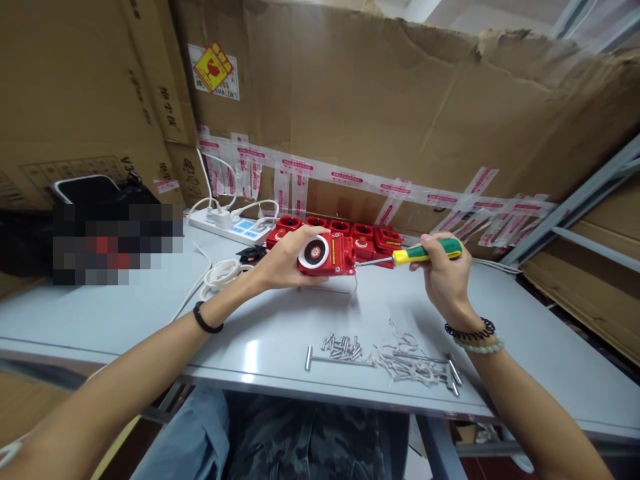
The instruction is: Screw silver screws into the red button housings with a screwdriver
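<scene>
My left hand is wrapped round a small red box with a white ring and black disc on its face, held above the table. In my right hand is a screwdriver with a green and yellow handle. Its metal shaft points left, and the tip meets the right end of the box; the exact contact is too small to make out. Behind my left hand stand several more red boxes in a row. Below the hands lie a pile of screws and small metal rods tangled with thin white strings.
At the back left, a white power strip carries plugs and cables. A coiled white cable lies near my left forearm. Tall cardboard lines the back of the table. A black bag sits at the left, and a metal frame rises at right.
</scene>
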`<state>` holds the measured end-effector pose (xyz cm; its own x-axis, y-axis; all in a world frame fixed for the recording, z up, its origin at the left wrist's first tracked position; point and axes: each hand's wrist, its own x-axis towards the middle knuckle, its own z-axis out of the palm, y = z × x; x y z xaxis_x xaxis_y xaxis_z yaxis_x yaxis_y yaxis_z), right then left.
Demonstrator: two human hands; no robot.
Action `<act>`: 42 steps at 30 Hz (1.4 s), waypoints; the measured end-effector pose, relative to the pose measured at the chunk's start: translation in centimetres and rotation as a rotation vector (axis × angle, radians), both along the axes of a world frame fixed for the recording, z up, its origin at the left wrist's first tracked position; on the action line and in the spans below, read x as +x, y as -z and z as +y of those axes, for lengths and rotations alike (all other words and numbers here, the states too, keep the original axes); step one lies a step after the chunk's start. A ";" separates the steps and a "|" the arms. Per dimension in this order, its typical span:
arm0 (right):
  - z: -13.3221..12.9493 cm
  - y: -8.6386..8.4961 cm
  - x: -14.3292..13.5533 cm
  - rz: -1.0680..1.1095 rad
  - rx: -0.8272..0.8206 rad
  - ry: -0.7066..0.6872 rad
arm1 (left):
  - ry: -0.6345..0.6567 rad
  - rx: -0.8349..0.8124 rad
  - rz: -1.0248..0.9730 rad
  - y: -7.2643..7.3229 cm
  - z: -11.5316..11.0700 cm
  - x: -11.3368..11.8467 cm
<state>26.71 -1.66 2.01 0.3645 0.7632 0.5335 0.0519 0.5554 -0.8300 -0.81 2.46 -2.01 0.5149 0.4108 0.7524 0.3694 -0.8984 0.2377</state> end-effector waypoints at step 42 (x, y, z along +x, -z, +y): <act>0.7 -0.7 3.6 -0.277 -0.451 -0.422 | -0.279 0.056 0.187 -0.9 -0.5 -0.8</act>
<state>30.35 -0.94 2.70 -0.1176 0.9801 0.1602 0.1504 0.1770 -0.9726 -1.61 2.00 -1.13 0.5196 0.5162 0.6808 0.6354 -0.7662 0.0960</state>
